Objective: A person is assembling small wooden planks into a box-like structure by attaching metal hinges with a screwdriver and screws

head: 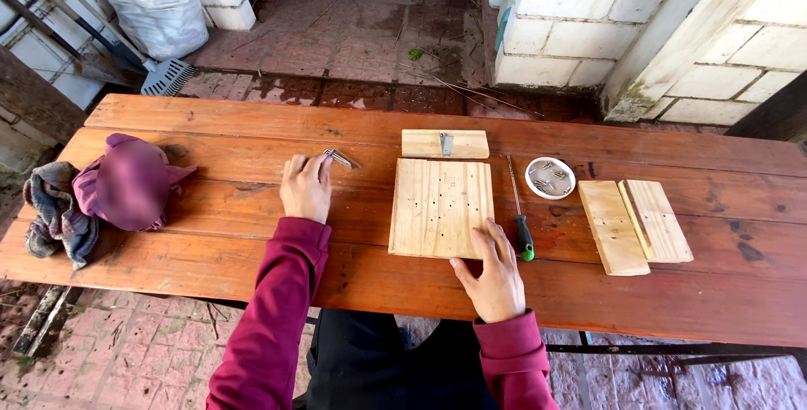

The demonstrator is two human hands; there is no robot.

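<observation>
Two hands are lying on the wooden bench [252, 225] in front of you. Your left hand [306, 188] is sitting at about ten o'clock from the square wooden board [440, 206], palm down, with its fingers [313, 168] close together and their tips touching a small metal hinge [339, 158] that is lying just at one o'clock of them; they are not clamped on it. Your right hand [496, 271] is resting at five o'clock of the board, fingers slightly spread, with the fingertips lying on the board's near right corner and nothing gripped between them.

That board is lying flat at the middle of the bench, its face dotted with small holes. At twelve o'clock of it, just apart, a short wooden block [445, 143] is lying crosswise with a metal piece on its top. At three o'clock, just beside the board's right edge, a screwdriver [519, 210] with a green handle is lying with its shaft pointing away from you. A small white dish [550, 178] of screws is sitting at two o'clock, and two wooden slats [635, 225] are lying side by side further toward three o'clock. Well off at nine o'clock, a heap of cloth [101, 195] is sitting near the bench's left end.
</observation>
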